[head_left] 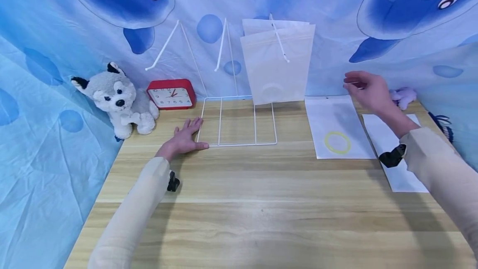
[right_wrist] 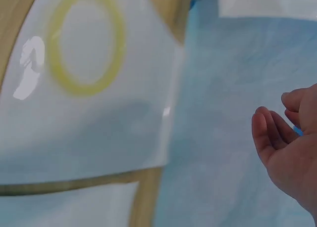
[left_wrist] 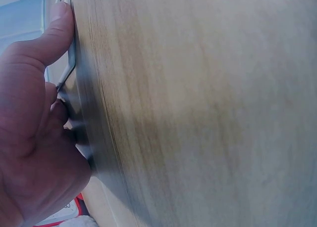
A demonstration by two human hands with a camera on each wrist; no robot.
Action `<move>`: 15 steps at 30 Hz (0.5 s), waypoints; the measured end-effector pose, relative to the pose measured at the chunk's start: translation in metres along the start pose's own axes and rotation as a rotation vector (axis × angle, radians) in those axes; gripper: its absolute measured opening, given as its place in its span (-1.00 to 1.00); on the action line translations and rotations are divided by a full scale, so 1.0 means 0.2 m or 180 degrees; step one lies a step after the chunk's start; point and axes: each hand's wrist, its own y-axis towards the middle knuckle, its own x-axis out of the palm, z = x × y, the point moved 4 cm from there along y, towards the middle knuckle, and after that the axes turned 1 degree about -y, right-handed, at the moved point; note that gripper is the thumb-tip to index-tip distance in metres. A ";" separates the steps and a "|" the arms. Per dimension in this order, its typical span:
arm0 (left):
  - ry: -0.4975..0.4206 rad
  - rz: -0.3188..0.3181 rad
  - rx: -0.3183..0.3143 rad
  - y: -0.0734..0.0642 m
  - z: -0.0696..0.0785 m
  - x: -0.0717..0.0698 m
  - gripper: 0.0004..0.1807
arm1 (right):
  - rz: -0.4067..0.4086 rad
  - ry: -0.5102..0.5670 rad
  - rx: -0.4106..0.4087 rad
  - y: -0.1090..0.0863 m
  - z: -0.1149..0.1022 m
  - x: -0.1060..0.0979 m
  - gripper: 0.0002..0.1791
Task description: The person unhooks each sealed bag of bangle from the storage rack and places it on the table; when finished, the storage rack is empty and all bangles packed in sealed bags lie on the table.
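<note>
A white wire rack [head_left: 239,145] stands at the back of the table, with several upright prongs along its back. My left hand [head_left: 183,138] rests at its front left corner, fingers spread and thumb along the front wire. In the left wrist view the thumb of the left hand [left_wrist: 37,123] touches the wire [left_wrist: 72,54]. Two whitish flat bags [head_left: 278,65] hang on the rack's right prong. My right hand [head_left: 367,90] is raised to their right with loosely bent fingers; in the right wrist view, the right hand [right_wrist: 292,143] shows nothing held.
Below the right hand lies a white flat bag with a yellow ring [head_left: 337,143]; another white bag [head_left: 405,173] lies to its right. A husky plush [head_left: 121,99] and a red clock [head_left: 171,94] stand left of the rack. A purple plush [head_left: 403,96] sits at the far right.
</note>
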 end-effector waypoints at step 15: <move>-0.0036 -0.0007 0.0057 0.00 0.00 0.00 0.15 | -0.0019 0.1321 -0.0483 0.09 -0.48 -0.06 -0.55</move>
